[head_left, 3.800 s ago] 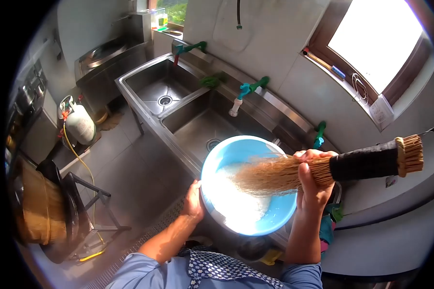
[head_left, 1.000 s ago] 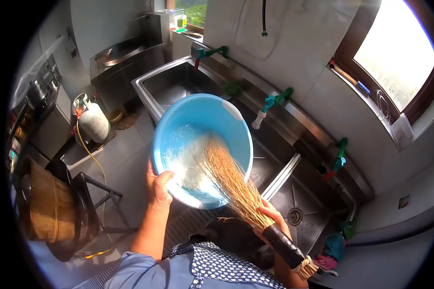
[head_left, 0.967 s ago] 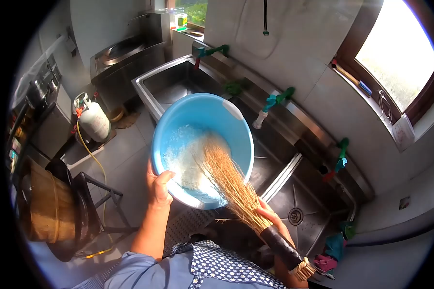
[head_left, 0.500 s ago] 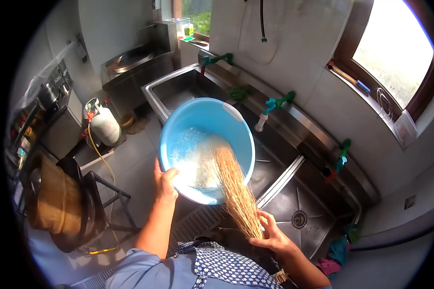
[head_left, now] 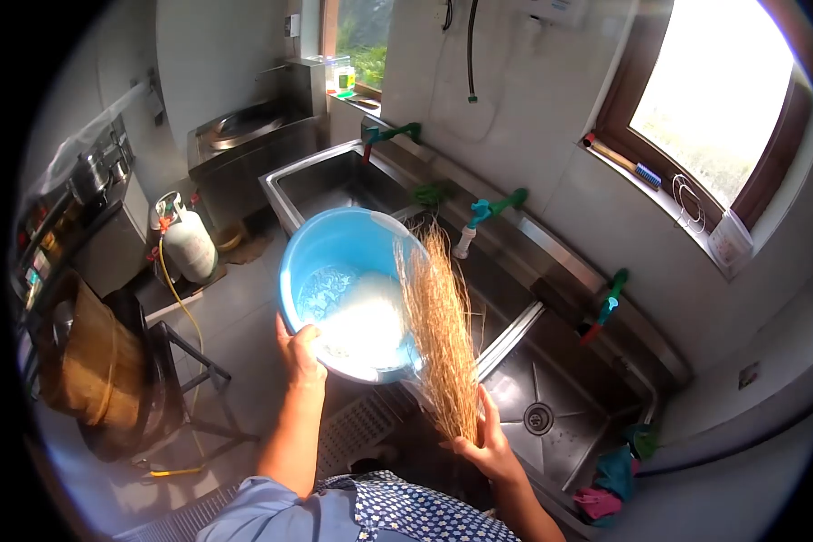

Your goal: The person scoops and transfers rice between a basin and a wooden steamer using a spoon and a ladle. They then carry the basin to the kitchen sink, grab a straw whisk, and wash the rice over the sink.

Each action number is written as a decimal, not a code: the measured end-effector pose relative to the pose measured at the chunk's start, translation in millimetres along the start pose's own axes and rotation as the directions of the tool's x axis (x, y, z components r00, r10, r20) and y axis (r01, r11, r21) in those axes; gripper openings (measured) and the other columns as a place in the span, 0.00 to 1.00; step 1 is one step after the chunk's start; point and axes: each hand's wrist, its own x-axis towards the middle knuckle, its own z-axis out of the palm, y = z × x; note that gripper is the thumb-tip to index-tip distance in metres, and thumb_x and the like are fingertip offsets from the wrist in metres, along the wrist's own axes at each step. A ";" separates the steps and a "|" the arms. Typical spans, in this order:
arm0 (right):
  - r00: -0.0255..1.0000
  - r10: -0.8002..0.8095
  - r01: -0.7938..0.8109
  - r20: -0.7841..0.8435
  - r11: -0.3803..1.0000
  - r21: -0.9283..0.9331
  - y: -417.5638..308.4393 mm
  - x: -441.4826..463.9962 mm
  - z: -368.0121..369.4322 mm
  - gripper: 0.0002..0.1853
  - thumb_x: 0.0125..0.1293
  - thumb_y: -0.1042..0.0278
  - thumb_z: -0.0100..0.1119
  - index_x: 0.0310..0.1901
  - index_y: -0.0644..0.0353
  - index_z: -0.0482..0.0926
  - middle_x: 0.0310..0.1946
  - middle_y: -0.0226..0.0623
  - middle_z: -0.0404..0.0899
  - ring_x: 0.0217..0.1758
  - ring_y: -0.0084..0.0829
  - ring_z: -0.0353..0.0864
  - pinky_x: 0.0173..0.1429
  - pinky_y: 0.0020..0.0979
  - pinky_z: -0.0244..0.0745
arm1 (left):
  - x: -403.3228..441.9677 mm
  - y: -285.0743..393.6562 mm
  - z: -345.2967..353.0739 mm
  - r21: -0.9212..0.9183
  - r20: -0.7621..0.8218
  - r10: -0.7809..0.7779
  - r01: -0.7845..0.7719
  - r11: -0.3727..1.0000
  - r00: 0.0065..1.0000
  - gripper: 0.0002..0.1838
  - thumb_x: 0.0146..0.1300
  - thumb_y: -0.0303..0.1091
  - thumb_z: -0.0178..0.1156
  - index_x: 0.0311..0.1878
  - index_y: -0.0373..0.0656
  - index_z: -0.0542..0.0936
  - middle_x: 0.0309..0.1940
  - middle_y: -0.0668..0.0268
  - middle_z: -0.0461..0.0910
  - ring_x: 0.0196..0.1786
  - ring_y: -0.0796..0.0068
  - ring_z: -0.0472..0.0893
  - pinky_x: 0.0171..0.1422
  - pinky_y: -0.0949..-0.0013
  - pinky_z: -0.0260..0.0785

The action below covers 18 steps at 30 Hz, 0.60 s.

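Note:
My left hand point(head_left: 302, 352) grips the near left rim of a light-blue plastic basin point(head_left: 348, 237), thumb over the edge. The basin is tilted and holds cloudy whitish liquid point(head_left: 361, 312), with a bright glare on it. My right hand point(head_left: 486, 444) is closed round the lower end of a bundle of dry straw point(head_left: 444, 348). The bundle stands along the right side of the basin, its loose tips fanning upward past the rim. Whether the straw touches the rim I cannot tell.
Behind the basin runs a stainless steel sink point(head_left: 565, 379) with several green taps, one tap point(head_left: 481, 212) close to the basin. A gas cylinder point(head_left: 188, 237) and a wooden tub point(head_left: 95, 352) stand at left. A brush point(head_left: 646, 174) lies on the windowsill.
The straw bundle has moved out of the basin's inside to its right side and turned more upright. The basin has shifted slightly left and down in view.

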 end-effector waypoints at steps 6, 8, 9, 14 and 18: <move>0.978 -0.174 0.129 -0.112 0.936 -0.329 -19.4 49.5 -23.0 0.47 0.69 0.78 0.57 0.78 0.58 0.34 0.59 0.51 0.72 0.44 0.31 0.83 0.42 0.31 0.81 | 16.2 19.2 -1.1 0.065 -0.010 0.067 -0.066 0.996 0.998 0.34 0.44 0.19 0.49 0.61 0.35 0.72 0.49 0.61 0.76 0.51 0.67 0.76 0.59 0.68 0.68; 0.988 -0.121 0.089 -0.094 0.954 -0.286 -23.5 73.1 -14.7 0.47 0.70 0.78 0.56 0.78 0.59 0.32 0.60 0.51 0.72 0.45 0.32 0.83 0.44 0.32 0.82 | 25.4 17.9 -3.3 0.068 -0.022 0.088 -0.086 0.994 0.996 0.34 0.44 0.19 0.49 0.62 0.35 0.72 0.50 0.60 0.76 0.51 0.66 0.76 0.60 0.67 0.68; 0.991 -0.076 0.046 -0.109 0.966 -0.254 -26.5 82.6 -6.7 0.46 0.71 0.77 0.56 0.79 0.58 0.33 0.62 0.49 0.71 0.51 0.30 0.81 0.49 0.31 0.80 | 31.7 16.5 -3.2 0.076 -0.043 0.105 -0.101 0.992 0.994 0.35 0.44 0.19 0.49 0.63 0.35 0.71 0.52 0.60 0.76 0.53 0.65 0.76 0.62 0.66 0.67; 0.989 -0.133 0.123 -0.066 0.983 -0.134 31.3 165.3 -2.5 0.44 0.72 0.74 0.57 0.79 0.57 0.37 0.69 0.44 0.63 0.62 0.30 0.73 0.60 0.29 0.74 | 55.3 7.8 -5.8 0.108 -0.098 0.145 -0.134 0.985 0.985 0.37 0.44 0.17 0.49 0.65 0.34 0.70 0.56 0.58 0.74 0.58 0.63 0.75 0.68 0.64 0.64; 0.978 0.186 -0.184 -0.096 0.982 0.032 21.8 192.2 21.0 0.38 0.76 0.68 0.48 0.79 0.42 0.38 0.66 0.48 0.65 0.49 0.43 0.84 0.39 0.40 0.86 | 69.6 1.9 -9.3 0.131 -0.093 0.161 -0.148 0.980 0.983 0.38 0.45 0.17 0.49 0.67 0.34 0.69 0.57 0.59 0.74 0.60 0.64 0.74 0.69 0.64 0.63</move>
